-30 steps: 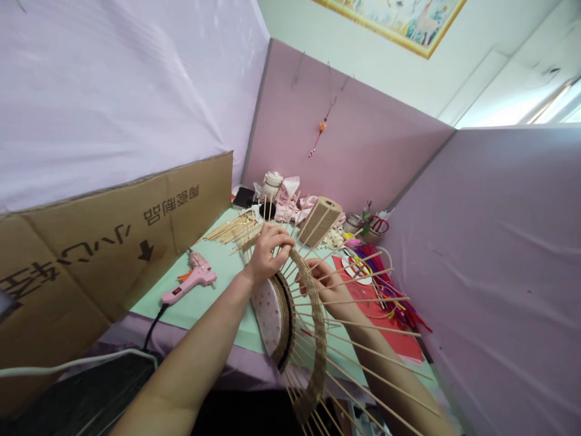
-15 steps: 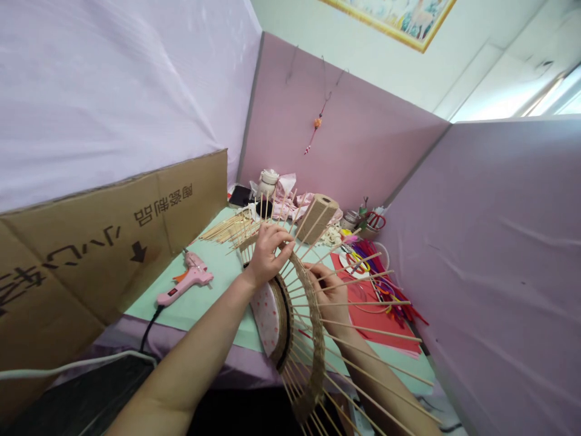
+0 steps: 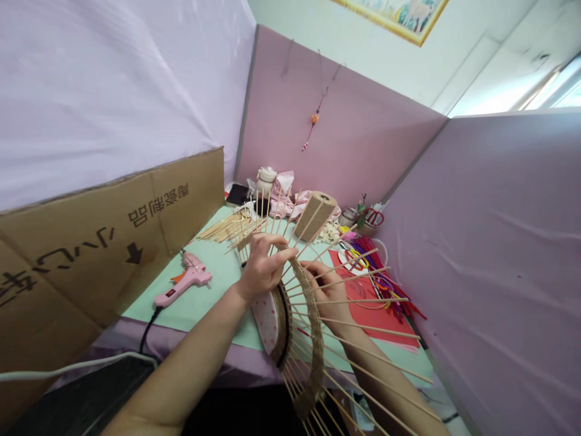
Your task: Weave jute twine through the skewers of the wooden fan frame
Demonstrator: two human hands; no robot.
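Between my hands is an unfinished-looking woven basket [image 3: 316, 324], tilted on its side, with thin wooden sticks fanning out through a braided brown twine band. Its base [image 3: 265, 324] is covered in white fabric with pinkish dots and edged by brown and black cord. My left hand [image 3: 263, 266] is closed on the upper part of the band, thumb and forefinger close to the twine. Lower on the right, my right hand [image 3: 330, 293] has its fingers bent against the band among the sticks; their tips are partly hidden.
A pink glue gun [image 3: 184, 280] lies left, near a cardboard panel [image 3: 113, 242]. Loose sticks [image 3: 222, 228], a brown twine roll [image 3: 316, 215] and a white jar [image 3: 265, 180] stand behind. Red sheets [image 3: 372, 318], scissors [image 3: 356, 260] and pipe cleaners [image 3: 399, 297] lie right.
My left hand has shifted slightly down and its thumb side now points more to the right along the band. My right hand and the basket have hardly moved; the view has shifted a little.
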